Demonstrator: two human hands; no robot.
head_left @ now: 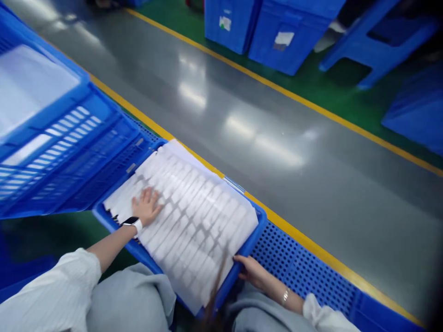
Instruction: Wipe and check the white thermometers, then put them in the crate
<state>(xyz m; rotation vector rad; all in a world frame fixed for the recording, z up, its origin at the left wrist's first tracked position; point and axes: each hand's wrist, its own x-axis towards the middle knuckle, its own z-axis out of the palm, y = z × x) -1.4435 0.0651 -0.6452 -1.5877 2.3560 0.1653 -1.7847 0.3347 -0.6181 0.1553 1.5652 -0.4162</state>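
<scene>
A blue crate [260, 220] in front of my knees is filled with rows of white items [194, 207], which seem to lie under a thin translucent sheet. What kind of items these are, I cannot make out. My left hand [147, 207] rests flat on the left part of the white layer, fingers spread. At the crate's near right side, my right hand [249, 269] has its fingers closed around the rim. White paper or sheet [187, 154] sticks out past the crate's far edge.
Stacked blue slatted crates [69, 129] stand at left, a white sheet in the top one. A perforated blue surface [304, 269] runs along the right. Beyond the yellow line [297, 230] lies a grey walkway [214, 101], with blue bins [277, 41] and a blue stool [367, 46] across it.
</scene>
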